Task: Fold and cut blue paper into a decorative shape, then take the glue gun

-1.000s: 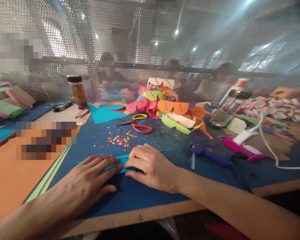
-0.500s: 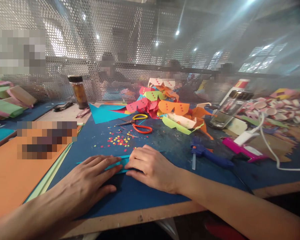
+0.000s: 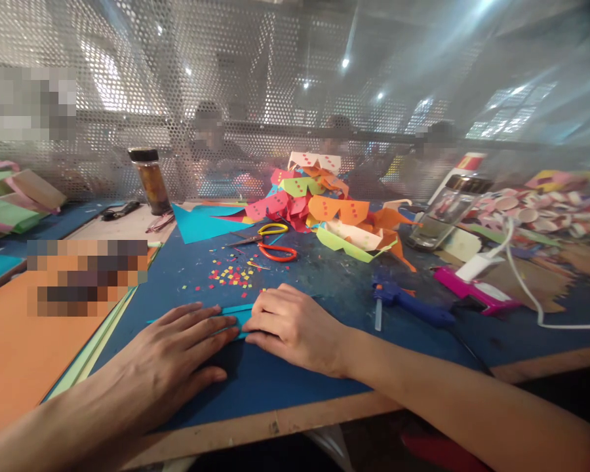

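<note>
A folded strip of teal paper (image 3: 240, 313) lies on the dark blue mat (image 3: 285, 387) near the table's front edge. My left hand (image 3: 170, 357) lies flat on its left part, fingers stretched out and pressing down. My right hand (image 3: 291, 326) rests on its right end, fingers curled and pressed together on the fold. Most of the paper is hidden under both hands.
Small coloured paper squares (image 3: 230, 275) lie beyond the hands, then scissors (image 3: 270, 249), a teal sheet (image 3: 201, 223) and a pile of folded paper pieces (image 3: 324, 210). A blue glue gun (image 3: 413, 308), pink tool (image 3: 476, 295) and jar (image 3: 442, 213) are right. Orange sheets (image 3: 14, 354) and a bottle (image 3: 150, 180) are left.
Both hands stay pressed on the teal paper; the left fingertips have slid slightly to the right along the fold. The view has shifted a little.
</note>
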A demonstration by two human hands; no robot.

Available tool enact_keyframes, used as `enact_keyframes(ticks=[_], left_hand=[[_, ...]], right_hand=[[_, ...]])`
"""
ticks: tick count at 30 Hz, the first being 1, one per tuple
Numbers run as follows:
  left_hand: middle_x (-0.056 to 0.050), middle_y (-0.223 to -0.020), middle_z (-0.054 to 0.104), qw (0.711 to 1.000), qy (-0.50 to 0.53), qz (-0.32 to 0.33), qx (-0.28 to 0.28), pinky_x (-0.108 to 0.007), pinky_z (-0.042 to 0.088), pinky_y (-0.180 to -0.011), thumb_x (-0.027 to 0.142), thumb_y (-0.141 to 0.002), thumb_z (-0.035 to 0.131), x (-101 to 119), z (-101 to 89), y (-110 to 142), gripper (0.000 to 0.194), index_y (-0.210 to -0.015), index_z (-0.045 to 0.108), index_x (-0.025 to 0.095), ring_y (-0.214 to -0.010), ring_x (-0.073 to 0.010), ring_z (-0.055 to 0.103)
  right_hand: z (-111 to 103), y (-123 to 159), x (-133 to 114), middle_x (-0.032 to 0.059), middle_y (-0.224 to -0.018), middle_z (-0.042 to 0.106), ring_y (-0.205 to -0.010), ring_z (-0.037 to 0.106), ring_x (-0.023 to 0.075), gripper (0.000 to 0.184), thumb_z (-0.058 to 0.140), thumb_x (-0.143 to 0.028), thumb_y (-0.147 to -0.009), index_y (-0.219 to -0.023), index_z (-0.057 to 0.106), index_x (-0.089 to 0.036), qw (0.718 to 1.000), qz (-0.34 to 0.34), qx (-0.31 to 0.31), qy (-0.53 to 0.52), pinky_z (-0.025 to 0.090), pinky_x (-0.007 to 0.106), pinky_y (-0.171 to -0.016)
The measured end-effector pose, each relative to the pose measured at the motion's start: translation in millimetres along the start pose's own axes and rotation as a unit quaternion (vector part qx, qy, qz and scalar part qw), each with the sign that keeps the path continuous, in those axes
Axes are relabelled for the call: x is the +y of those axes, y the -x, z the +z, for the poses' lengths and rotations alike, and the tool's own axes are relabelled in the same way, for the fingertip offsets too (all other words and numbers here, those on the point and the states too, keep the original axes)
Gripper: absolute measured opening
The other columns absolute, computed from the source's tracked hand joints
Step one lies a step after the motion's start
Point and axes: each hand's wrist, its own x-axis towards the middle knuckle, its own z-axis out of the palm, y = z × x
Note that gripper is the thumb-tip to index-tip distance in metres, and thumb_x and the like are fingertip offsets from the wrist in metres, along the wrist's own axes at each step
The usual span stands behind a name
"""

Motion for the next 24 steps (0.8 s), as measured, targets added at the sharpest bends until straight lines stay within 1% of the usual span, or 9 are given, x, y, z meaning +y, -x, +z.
enact_keyframes(ticks=[2,6,7,10,13,18,20,22,24], left_hand=[[-0.006,-0.125,0.071,1.000,-0.011,0.002,0.001,-0.041,0.054,-0.099,0.045,-0.099,0.050,2.5,-4.3,-2.2,0.043,-0.136,0.057,0.024,-0.116,-0.0246,0.066],[-0.007,-0.130,0.068,0.999,-0.023,-0.010,-0.030,-0.041,0.055,-0.098,0.042,-0.101,0.047,4.3,-7.7,-3.4,0.041,-0.136,0.057,0.023,-0.119,-0.0253,0.064],[-0.007,-0.128,0.069,1.000,-0.016,-0.003,-0.017,-0.040,0.056,-0.096,0.044,-0.100,0.047,3.5,-6.3,-2.6,0.042,-0.135,0.057,0.024,-0.117,-0.0251,0.065],[-0.007,-0.129,0.068,1.000,-0.008,0.000,-0.005,-0.044,0.056,-0.096,0.046,-0.099,0.049,0.0,0.5,1.0,0.044,-0.137,0.055,0.024,-0.117,-0.0263,0.065],[-0.008,-0.129,0.068,1.000,-0.006,-0.005,-0.018,-0.044,0.056,-0.096,0.046,-0.098,0.050,-0.7,3.2,2.2,0.044,-0.136,0.056,0.024,-0.117,-0.0270,0.064],[-0.008,-0.125,0.069,1.000,0.012,-0.017,-0.002,-0.043,0.057,-0.093,0.043,-0.101,0.045,7.9,-10.9,-2.4,0.039,-0.134,0.058,0.027,-0.112,-0.0251,0.067],[-0.008,-0.129,0.067,0.999,0.010,-0.032,-0.017,-0.046,0.056,-0.095,0.041,-0.103,0.040,10.6,-15.9,-4.0,0.038,-0.133,0.058,0.028,-0.114,-0.0259,0.065],[-0.009,-0.129,0.067,0.999,-0.001,-0.040,-0.013,-0.046,0.056,-0.095,0.042,-0.102,0.041,10.8,-16.5,-4.5,0.039,-0.134,0.058,0.028,-0.114,-0.0264,0.065],[-0.009,-0.129,0.067,0.999,-0.009,-0.029,-0.017,-0.044,0.058,-0.092,0.044,-0.101,0.045,9.3,-14.0,-4.3,0.040,-0.134,0.058,0.027,-0.114,-0.0267,0.066]], right_hand=[[0.5,0.0,0.3,0.0061,-0.095,0.065,-0.086,0.057,0.0163,0.024,0.052,-0.032,-0.100,-0.098,0.070,-0.016,1.000,-0.002,0.001,0.003,0.038,0.031,-0.077],[0.2,0.4,0.4,0.0058,-0.095,0.065,-0.085,0.057,0.0167,0.023,0.052,-0.031,-0.100,-0.098,0.070,-0.017,1.000,-0.003,0.005,0.003,0.039,0.031,-0.077],[-0.1,0.6,0.4,0.0060,-0.096,0.065,-0.086,0.057,0.0168,0.023,0.052,-0.032,-0.100,-0.099,0.070,-0.017,1.000,-0.003,0.008,0.001,0.039,0.032,-0.077],[-0.5,1.5,0.9,0.0074,-0.105,0.065,-0.095,0.057,0.0183,0.023,0.053,-0.033,-0.100,-0.102,0.070,-0.018,0.999,-0.003,0.033,-0.007,0.041,0.034,-0.084],[0.0,2.1,1.6,0.0081,-0.114,0.065,-0.105,0.056,0.0201,0.023,0.053,-0.033,-0.099,-0.106,0.069,-0.019,0.999,-0.002,0.053,-0.012,0.040,0.037,-0.092],[1.9,1.5,2.2,0.0078,-0.112,0.069,-0.107,0.058,0.0197,0.023,0.052,-0.033,-0.100,-0.107,0.069,-0.019,0.999,0.005,0.030,-0.018,0.040,0.038,-0.093],[2.1,1.3,2.0,0.0075,-0.113,0.069,-0.106,0.058,0.0196,0.022,0.053,-0.033,-0.099,-0.107,0.068,-0.019,1.000,0.006,0.025,-0.015,0.040,0.038,-0.094],[1.9,1.2,1.7,0.0069,-0.113,0.069,-0.106,0.058,0.0195,0.022,0.052,-0.033,-0.100,-0.106,0.068,-0.019,1.000,0.004,0.024,-0.012,0.040,0.038,-0.094],[1.4,1.2,1.3,0.0065,-0.113,0.069,-0.106,0.058,0.0192,0.022,0.052,-0.032,-0.100,-0.106,0.067,-0.018,1.000,0.001,0.023,-0.010,0.039,0.038,-0.094]])
